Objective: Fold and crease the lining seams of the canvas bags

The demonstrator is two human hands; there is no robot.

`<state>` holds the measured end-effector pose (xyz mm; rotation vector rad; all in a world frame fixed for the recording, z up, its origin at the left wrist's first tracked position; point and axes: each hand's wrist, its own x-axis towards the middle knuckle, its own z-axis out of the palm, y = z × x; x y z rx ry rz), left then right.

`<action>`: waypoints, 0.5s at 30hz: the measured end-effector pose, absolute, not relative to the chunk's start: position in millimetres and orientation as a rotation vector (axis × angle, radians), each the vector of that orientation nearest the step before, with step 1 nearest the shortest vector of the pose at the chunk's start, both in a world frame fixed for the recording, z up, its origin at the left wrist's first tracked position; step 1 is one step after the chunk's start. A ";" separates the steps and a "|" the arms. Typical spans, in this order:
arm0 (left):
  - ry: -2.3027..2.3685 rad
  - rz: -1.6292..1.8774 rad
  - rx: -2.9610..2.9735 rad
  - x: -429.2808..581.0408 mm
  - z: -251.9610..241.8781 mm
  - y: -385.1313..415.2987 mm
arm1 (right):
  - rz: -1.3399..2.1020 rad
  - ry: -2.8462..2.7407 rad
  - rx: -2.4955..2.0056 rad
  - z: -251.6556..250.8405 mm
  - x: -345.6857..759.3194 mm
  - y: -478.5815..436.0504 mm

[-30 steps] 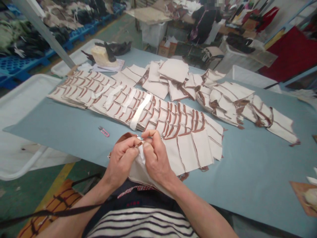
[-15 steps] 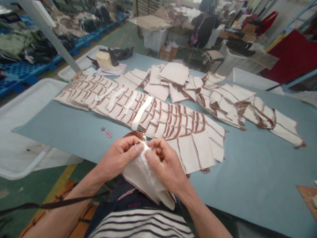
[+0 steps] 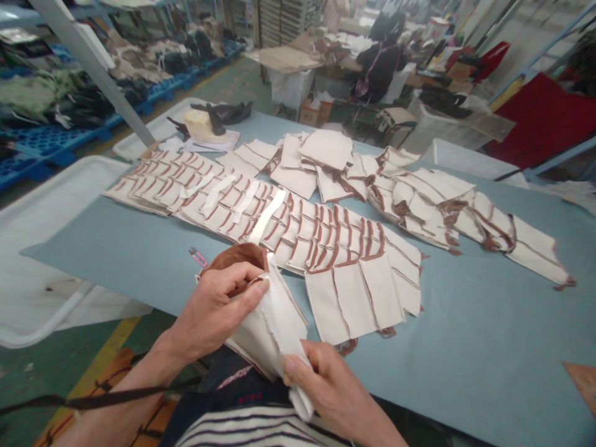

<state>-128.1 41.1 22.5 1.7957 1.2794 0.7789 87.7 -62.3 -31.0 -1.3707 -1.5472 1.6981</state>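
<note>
My left hand (image 3: 215, 307) is closed on the top corner of a cream fabric piece (image 3: 270, 323) with brown trim, thumb pressed on its edge. My right hand (image 3: 331, 390) pinches a white strip (image 3: 300, 391) that runs down the piece's near edge, close to my body. Behind the hands, overlapping rows of cream fabric pieces (image 3: 288, 223) with brown edging lie across the blue table (image 3: 488, 323). White strips (image 3: 266, 216) rest on some of them. Small pink snips (image 3: 198, 256) lie on the table just left of my left hand.
A looser pile of cream pieces (image 3: 433, 198) spreads over the table's far right. A block with dark items (image 3: 205, 124) sits at the far left corner. White trays (image 3: 41, 211) flank the table on the left. A person in dark clothes (image 3: 379, 59) is beyond the table.
My right hand has slid from the top corner down toward my body, drawing the white strip along the piece's edge. My left hand has kept its hold on the top corner.
</note>
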 end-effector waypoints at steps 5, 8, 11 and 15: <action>1.238 0.735 1.753 -137.9 37.3 52.8 | 1.299 -1.877 -1.631 -24.5 138.5 -70.6; 1.194 0.736 1.765 -136.7 44.9 54.8 | 0.818 -1.795 -1.775 1.7 152.2 -49.5; 1.091 0.709 1.825 -130.6 52.1 51.0 | 0.571 -1.796 -1.336 33.6 134.5 -16.8; 0.964 0.654 1.992 -125.7 61.2 41.0 | 0.654 -1.977 -0.856 52.3 95.1 25.8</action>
